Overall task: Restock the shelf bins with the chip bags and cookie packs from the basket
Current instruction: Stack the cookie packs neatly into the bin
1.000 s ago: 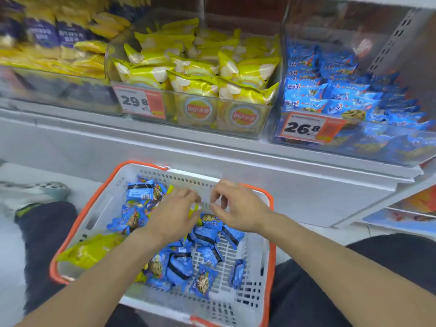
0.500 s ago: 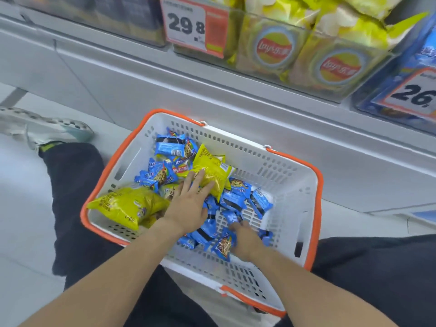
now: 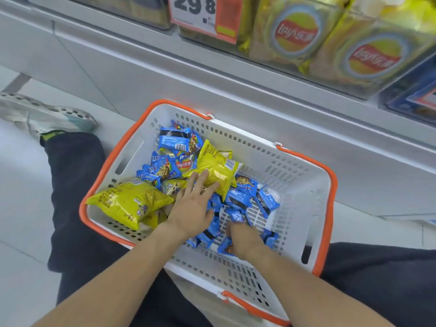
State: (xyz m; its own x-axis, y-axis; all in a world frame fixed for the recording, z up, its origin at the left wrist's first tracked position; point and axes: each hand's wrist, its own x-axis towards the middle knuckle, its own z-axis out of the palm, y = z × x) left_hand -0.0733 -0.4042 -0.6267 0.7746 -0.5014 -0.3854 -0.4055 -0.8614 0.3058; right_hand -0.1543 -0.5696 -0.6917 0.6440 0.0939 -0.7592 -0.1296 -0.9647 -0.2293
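Left hand (image 3: pixel 192 212) flat, fingers (image 3: pixel 200 182) straight and spread, tips pressing on a crinkly yellow chip bag (image 3: pixel 215 171) lying back-side up, barcode showing, near the basket's middle — no curl round it. Right hand (image 3: pixel 243 237) is down among the blue cookie packs (image 3: pixel 238 199); its fingers are buried in the pile, so cannot tell whether they grip a pack or only touch. The cookie packs are small glossy foil pillows, blue with a cookie picture, heaped loose across the basket floor and toward its far left corner. A second yellow chip bag (image 3: pixel 128 205), puffy and wrinkled, lies against the basket's left wall. Basket (image 3: pixel 297 197) is white slotted plastic, rectangular, with an orange rim and orange handles folded down, sitting on the floor between the person's legs in dark trousers (image 3: pixel 75 185); a pale perforated shoe (image 3: pixel 44 113) at left. Floor (image 3: pixel 21 208) is pale smooth tile. Behind the basket runs a grey metal shelf base (image 3: pixel 165 74). Above it, clear plastic shelf bins (image 3: pixel 335 55) — yellow chip bags inside with round red-and-yellow logos against the front, and an orange-and-white price tag (image 3: pixel 205 15) clipped on. A blue-stocked bin (image 3: pixel 410 100) shows at the right edge, blurred.
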